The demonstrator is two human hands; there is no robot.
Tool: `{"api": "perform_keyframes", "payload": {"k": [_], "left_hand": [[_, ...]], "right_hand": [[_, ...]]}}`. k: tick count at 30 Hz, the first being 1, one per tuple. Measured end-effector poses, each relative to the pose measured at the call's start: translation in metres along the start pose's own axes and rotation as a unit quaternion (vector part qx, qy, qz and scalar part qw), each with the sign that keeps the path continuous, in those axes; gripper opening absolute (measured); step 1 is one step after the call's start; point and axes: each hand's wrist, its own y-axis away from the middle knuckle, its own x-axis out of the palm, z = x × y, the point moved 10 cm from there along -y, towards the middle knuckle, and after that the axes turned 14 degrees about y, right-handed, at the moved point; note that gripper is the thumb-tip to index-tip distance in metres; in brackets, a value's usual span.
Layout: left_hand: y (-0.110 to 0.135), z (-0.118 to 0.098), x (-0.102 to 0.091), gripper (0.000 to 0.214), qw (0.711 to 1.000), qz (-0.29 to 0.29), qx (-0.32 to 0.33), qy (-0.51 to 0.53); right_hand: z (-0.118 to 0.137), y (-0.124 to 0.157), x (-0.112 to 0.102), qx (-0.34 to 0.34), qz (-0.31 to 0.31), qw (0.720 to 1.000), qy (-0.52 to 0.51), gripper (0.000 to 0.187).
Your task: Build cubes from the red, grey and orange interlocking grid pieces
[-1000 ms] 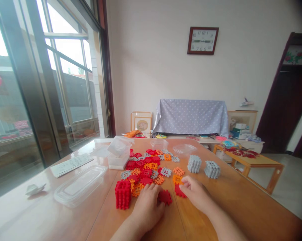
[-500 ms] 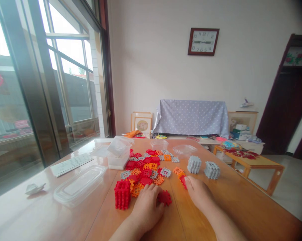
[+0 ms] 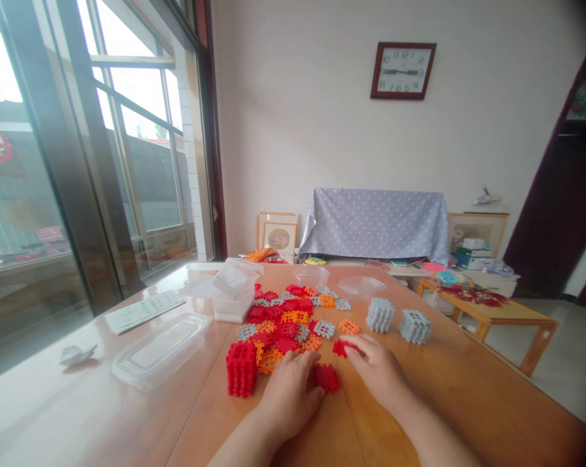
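Observation:
My left hand point(image 3: 290, 389) rests on the table with thumb and fingers curled around a red toothed plastic tile point(image 3: 328, 379). Between the fingertips of my right hand point(image 3: 378, 366) is another red tile point(image 3: 340, 347), partly covered by the fingers. Just beyond it lies an orange lattice tile point(image 3: 349, 326). A loose pile of red, orange and grey interlocking tiles point(image 3: 293, 317) spreads in front of my left hand. To the left of that hand stands a neat red stack point(image 3: 241, 370). Two grey stacks, a nearer one point(image 3: 415, 326) and another point(image 3: 380, 315), stand beyond my right hand.
A clear container point(image 3: 233, 303) stands behind the pile's left side. Clear lids, one long point(image 3: 161, 350) and one small point(image 3: 362, 285), lie on the wooden table point(image 3: 196, 415). Papers point(image 3: 144, 311) and a small whitish object point(image 3: 78, 354) are at the left.
My right hand has drawn the red tile slightly away from the orange tiles, where one now lies apart. My left hand keeps its place at its red tile. The view has shifted slightly.

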Motion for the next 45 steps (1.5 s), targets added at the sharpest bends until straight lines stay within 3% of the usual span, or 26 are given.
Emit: {"api": "perform_keyframes", "payload": {"k": [4, 7, 9, 17, 23, 29, 35, 39, 45], "left_hand": [[0.000, 0.005, 0.002, 0.073, 0.999, 0.002, -0.007, 0.045], [-0.001, 0.007, 0.001, 0.071, 0.999, -0.005, -0.008, 0.051], [-0.002, 0.007, 0.000, 0.067, 0.999, -0.010, -0.009, 0.037], [0.000, 0.006, -0.002, 0.054, 1.000, -0.011, -0.002, 0.019], [0.000, 0.012, 0.002, 0.066, 0.999, -0.019, 0.007, 0.043], [-0.001, 0.012, 0.005, 0.071, 0.999, -0.002, 0.003, 0.044], [0.000, 0.006, -0.001, 0.061, 1.000, 0.000, -0.012, 0.026], [0.002, 0.000, -0.002, 0.042, 1.000, 0.011, -0.016, -0.012], [0.003, -0.004, -0.001, 0.025, 0.999, 0.011, -0.005, -0.049]], "right_hand": [[0.029, 0.006, 0.014, -0.054, 0.078, 0.995, -0.010, 0.034], [0.048, 0.015, 0.023, -0.079, 0.160, 0.984, -0.017, 0.031], [0.054, 0.019, 0.022, -0.077, 0.184, 0.980, -0.022, 0.032], [0.041, 0.019, 0.022, -0.040, 0.160, 0.986, -0.027, 0.044], [0.033, 0.022, 0.033, -0.025, 0.160, 0.986, -0.040, 0.056], [0.035, 0.021, 0.033, -0.025, 0.165, 0.984, -0.054, 0.056], [0.049, 0.019, 0.026, -0.051, 0.159, 0.986, -0.016, 0.048], [0.056, 0.019, 0.025, -0.064, 0.167, 0.984, -0.022, 0.044], [0.034, 0.017, 0.022, -0.030, 0.119, 0.991, -0.043, 0.042]]}}
